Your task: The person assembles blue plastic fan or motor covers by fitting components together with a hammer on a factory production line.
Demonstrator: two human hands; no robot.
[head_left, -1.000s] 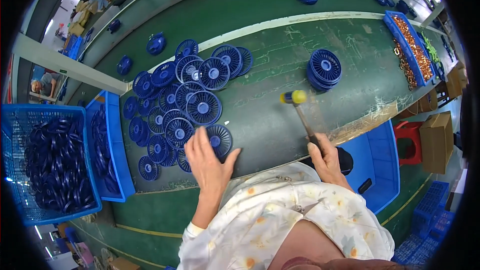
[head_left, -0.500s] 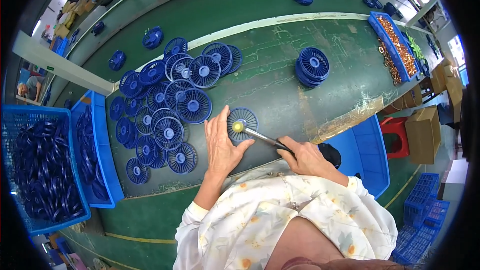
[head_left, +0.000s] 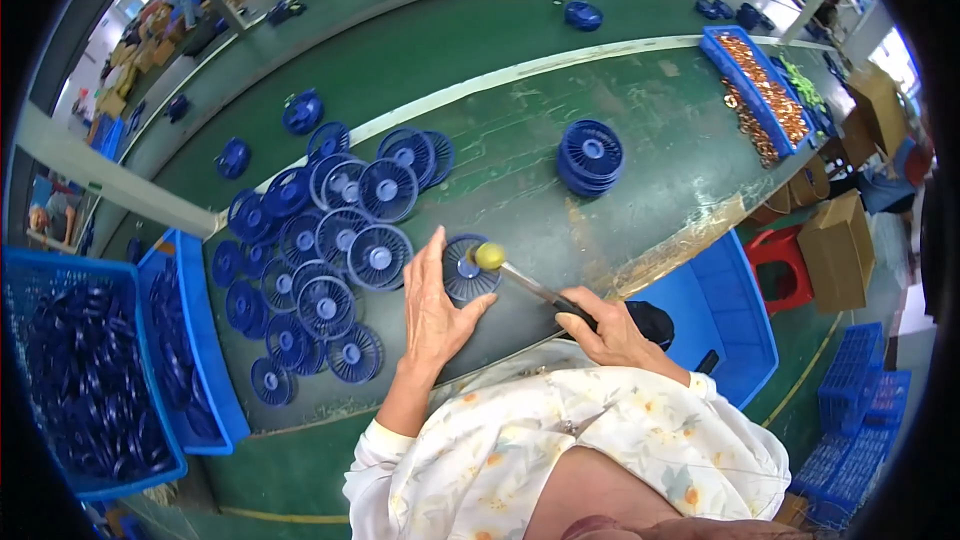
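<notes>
Your left hand [head_left: 430, 315] sits at seven to eight o'clock of a round blue cover [head_left: 463, 282], fingers close together, thumb spread wide; whether they touch its rim, I can't tell. At four o'clock your right hand [head_left: 610, 335] wraps its fingers round a hammer [head_left: 532, 283], yellow head over the cover. Loose covers [head_left: 327, 306] lie toward nine o'clock, a stack of covers [head_left: 592, 160] between one and two.

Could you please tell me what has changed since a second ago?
The left hand and one blue grille have moved right, away from the pile; the hammer has swung left, its head now over that grille. The right hand still holds it; the grille stack is unchanged.
</notes>
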